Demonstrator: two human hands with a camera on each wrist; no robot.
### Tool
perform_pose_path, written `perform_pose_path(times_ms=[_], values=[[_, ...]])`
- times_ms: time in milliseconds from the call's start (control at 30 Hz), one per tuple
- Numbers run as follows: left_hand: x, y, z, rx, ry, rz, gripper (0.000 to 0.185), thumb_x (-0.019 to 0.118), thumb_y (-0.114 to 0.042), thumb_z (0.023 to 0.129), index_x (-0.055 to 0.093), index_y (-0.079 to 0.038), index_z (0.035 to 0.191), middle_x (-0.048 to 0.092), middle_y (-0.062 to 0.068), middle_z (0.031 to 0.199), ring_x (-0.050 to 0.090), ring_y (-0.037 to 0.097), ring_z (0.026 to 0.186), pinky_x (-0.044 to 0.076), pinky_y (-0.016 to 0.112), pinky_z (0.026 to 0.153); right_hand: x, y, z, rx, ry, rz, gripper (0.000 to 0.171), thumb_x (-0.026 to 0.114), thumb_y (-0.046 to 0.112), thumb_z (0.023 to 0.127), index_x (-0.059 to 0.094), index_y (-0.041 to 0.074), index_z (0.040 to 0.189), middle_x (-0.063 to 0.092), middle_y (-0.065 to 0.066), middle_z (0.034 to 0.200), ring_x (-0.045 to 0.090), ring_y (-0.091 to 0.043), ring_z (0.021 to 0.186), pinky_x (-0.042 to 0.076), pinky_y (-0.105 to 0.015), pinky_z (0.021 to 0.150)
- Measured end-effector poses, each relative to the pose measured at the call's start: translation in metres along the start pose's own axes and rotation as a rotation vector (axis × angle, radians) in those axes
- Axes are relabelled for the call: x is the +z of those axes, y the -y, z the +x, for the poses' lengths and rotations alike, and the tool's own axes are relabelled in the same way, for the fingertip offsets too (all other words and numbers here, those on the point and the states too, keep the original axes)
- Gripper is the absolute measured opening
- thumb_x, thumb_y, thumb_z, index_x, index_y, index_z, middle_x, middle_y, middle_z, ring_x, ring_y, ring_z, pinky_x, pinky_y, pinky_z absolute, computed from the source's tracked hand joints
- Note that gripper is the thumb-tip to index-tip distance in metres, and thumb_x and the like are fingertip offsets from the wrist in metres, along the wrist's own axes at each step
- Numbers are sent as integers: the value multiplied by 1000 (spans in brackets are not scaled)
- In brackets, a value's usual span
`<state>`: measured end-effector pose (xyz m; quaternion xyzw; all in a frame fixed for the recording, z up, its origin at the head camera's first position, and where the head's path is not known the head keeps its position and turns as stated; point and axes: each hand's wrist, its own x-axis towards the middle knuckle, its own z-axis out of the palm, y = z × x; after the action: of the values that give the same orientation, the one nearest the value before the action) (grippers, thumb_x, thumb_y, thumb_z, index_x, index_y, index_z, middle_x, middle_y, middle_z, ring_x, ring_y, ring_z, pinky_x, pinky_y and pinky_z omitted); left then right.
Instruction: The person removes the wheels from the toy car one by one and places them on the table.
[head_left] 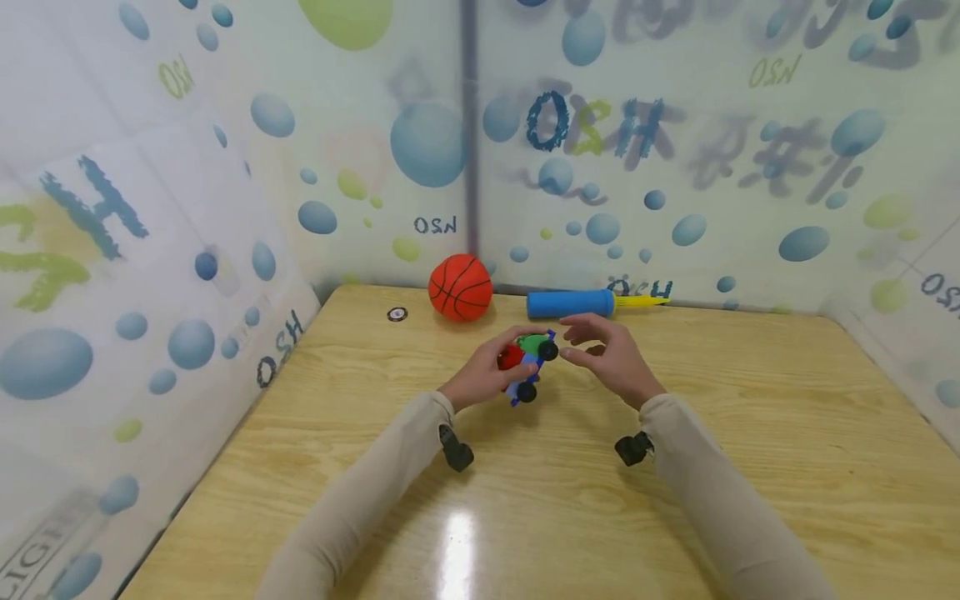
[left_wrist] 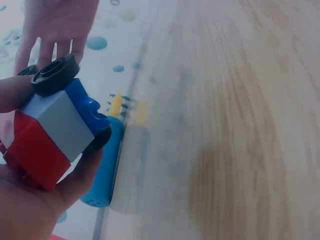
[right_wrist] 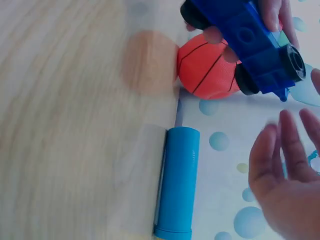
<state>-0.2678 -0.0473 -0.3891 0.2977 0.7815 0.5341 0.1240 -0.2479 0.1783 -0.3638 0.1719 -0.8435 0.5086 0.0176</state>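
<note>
My left hand (head_left: pixel 486 377) grips a small toy car (head_left: pixel 528 363) built of red, green, grey and blue blocks with black wheels, lifted a little above the wooden table (head_left: pixel 675 475). In the left wrist view the car (left_wrist: pixel 55 131) lies in my palm, one wheel up. The right wrist view shows the car's blue underside (right_wrist: pixel 250 37) with my left fingers (right_wrist: pixel 272 12) round it. My right hand (head_left: pixel 594 342) hovers just right of the car with fingers straight and spread, holding nothing. In the right wrist view this hand (right_wrist: pixel 285 170) is apart from the car.
An orange toy basketball (head_left: pixel 460 287) and a blue hand pump (head_left: pixel 570 303) with a yellow nozzle lie at the table's far edge against the bubble-patterned wall. A small round disc (head_left: pixel 397 314) sits left of the ball. Patterned walls enclose three sides.
</note>
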Motion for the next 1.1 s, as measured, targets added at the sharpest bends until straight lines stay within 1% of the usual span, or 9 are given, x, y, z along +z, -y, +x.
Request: perform_pose_path(times_ms=[100,233,333,500,567,667,767,933,1100], values=[[0,-7,-3,-26,-13,-63,49,56,-23,92,38,-32,136,63,11,112,65,17,92,52,32,79,4,-1,-1,-9,-3,45,36,64,21,87,55,13,121,63,-15,107,58,-25,96,52,-33,78],[4,-3,-2,-14,-50,-66,47,56,-27,92,38,-34,135,63,9,107,64,15,89,51,31,74,10,-2,0,-32,14,85,32,65,22,86,57,13,115,64,-14,101,59,-23,88,53,-29,72],[9,3,-1,3,-77,-63,45,56,-31,92,39,-39,133,61,6,104,61,14,85,50,30,72,14,-2,1,-50,20,110,30,66,22,85,57,14,113,64,-15,97,60,-23,83,54,-35,70],[12,-8,-6,-3,-78,-83,46,55,-28,93,38,-34,135,58,8,106,59,15,84,49,29,76,18,0,3,-71,18,137,29,66,22,85,58,16,112,64,-13,89,61,-23,75,53,-47,70],[12,-9,-7,-9,-84,-80,46,54,-27,93,37,-33,135,58,10,106,58,17,83,50,29,75,19,0,4,-82,19,137,29,67,22,85,59,16,112,64,-12,87,61,-23,72,53,-48,69],[16,2,-3,-6,-111,-79,45,55,-31,92,37,-40,132,57,7,108,58,16,84,51,29,74,19,0,4,-97,17,127,29,67,23,85,60,16,112,64,-11,85,60,-22,71,53,-49,69],[18,4,-2,5,-133,-79,45,56,-32,92,38,-42,131,57,6,106,59,17,82,51,29,71,20,0,4,-94,6,112,29,68,25,84,61,15,110,65,-10,85,60,-21,71,54,-47,69],[22,1,-3,30,-149,-61,46,57,-29,91,38,-34,133,56,6,109,59,15,78,52,27,67,20,1,6,-53,-4,97,26,70,27,81,63,14,103,65,-9,82,59,-21,68,53,-42,64],[24,-18,-9,43,-147,-55,47,58,-20,91,38,-20,134,53,8,120,60,14,82,53,27,72,18,1,8,-39,15,131,22,72,21,80,62,7,94,57,-9,73,52,-22,57,46,-29,51]])
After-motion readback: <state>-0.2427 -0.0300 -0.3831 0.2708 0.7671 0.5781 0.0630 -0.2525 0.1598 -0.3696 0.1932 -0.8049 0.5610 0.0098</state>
